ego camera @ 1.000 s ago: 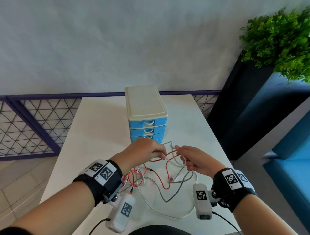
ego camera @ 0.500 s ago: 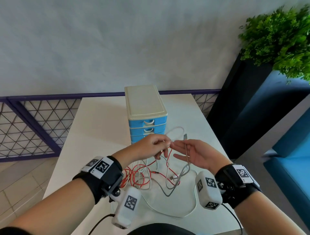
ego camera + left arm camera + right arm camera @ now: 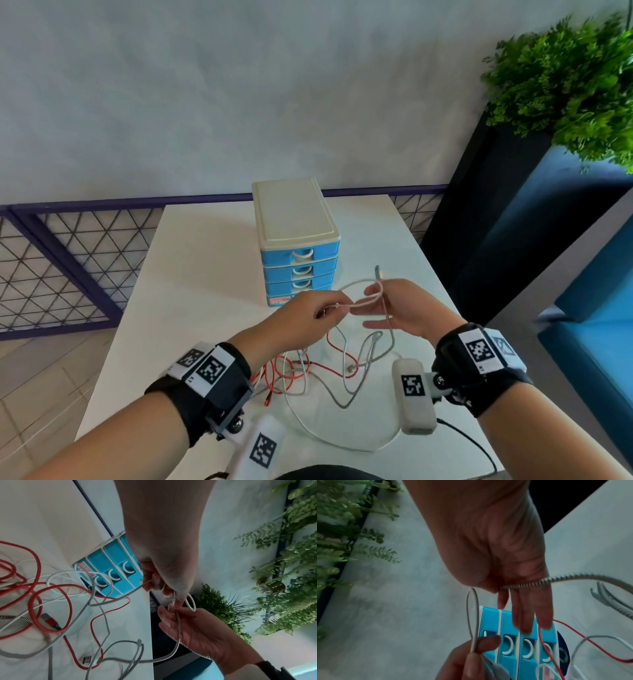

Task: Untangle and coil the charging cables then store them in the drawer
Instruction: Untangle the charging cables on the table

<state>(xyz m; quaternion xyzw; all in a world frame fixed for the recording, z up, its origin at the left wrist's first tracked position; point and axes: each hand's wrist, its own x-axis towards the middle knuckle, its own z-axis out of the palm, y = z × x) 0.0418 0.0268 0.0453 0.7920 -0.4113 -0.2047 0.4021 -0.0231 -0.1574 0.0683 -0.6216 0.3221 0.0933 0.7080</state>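
A: What are the hands doing above the table [image 3: 191,274]?

B: The left hand [image 3: 301,317] pinches a thin white cable [image 3: 363,282] between thumb and fingertips, just in front of the blue drawer unit [image 3: 296,240]. That cable arcs in a small loop over to the right hand [image 3: 407,308].

A: And the right hand?

B: Palm up, fingers mostly straight and relaxed. A grey braided cable [image 3: 178,632] runs across its palm, its connector end [image 3: 377,270] sticking up past the fingers; the thumb seems to hold it, though I can't tell how firmly.

A: Where's the rest of the tangle?

B: Lying on the table nearer the person than the drawer unit: a red cable [image 3: 291,371] looped several times, with more white and braided strands crossing over it. A red-bodied plug [image 3: 49,621] lies among the loops.

A: The drawers?

B: All closed, white handles facing the person. A green plant [image 3: 568,85] stands to the right of the unit, off the table.
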